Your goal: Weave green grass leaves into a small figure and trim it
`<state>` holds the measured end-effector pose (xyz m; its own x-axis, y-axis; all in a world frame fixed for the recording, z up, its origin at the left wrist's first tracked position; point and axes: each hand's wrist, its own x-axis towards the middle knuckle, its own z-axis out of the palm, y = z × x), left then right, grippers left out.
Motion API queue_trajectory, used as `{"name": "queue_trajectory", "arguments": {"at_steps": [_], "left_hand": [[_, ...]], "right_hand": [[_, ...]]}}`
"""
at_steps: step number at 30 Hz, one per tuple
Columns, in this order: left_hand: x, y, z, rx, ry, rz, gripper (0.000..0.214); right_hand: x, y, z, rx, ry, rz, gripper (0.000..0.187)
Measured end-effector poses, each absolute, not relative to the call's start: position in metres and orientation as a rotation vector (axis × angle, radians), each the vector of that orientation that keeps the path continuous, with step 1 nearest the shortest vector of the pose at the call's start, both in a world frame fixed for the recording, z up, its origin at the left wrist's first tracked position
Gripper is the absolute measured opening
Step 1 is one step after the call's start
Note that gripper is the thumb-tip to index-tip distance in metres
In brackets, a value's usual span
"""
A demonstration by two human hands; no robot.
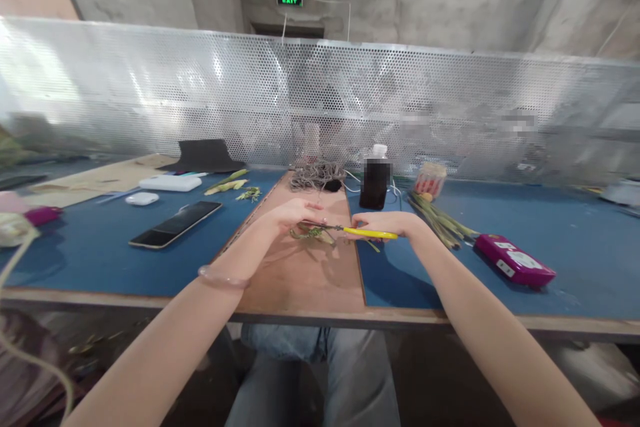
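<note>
My right hand (384, 220) is closed round a pair of scissors with yellow handles (373, 233), over the right edge of the brown board (300, 287). The dark blades point left, their tips at the fingers of my left hand (299, 212). My left fingers are pinched together at a small green and pale plant piece (314, 233), which shows just below them above the board. Part of it is hidden by the fingers and blades. A thin green strip (374, 246) lies below my right hand.
Grey cord (317, 175) lies tangled at the board's far end. Beyond my right hand stand a dark bottle (376, 180), a striped container (430, 180) and plant stalks (440, 220). A purple box (514, 259) lies right; a phone (176, 224) and white case (142, 198) lie left.
</note>
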<state>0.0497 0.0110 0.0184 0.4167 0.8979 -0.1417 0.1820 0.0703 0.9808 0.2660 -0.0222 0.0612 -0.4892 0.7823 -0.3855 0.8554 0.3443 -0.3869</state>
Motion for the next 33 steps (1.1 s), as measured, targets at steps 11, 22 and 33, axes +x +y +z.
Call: {"name": "queue_trajectory", "arguments": {"at_steps": [11, 22, 33], "left_hand": [[0.051, 0.009, 0.020, 1.401, 1.031, 0.754, 0.064], [0.051, 0.006, 0.023, 1.439, 1.075, 0.748, 0.069], [0.053, -0.002, 0.028, 1.505, 1.179, 0.737, 0.069]], "right_hand": [[0.268, -0.017, 0.059, 1.518, 2.442, -0.885, 0.048], [0.266, -0.021, 0.060, 1.537, 2.435, -0.899, 0.043], [0.266, -0.021, 0.060, 1.485, 2.461, -0.891, 0.045]]}}
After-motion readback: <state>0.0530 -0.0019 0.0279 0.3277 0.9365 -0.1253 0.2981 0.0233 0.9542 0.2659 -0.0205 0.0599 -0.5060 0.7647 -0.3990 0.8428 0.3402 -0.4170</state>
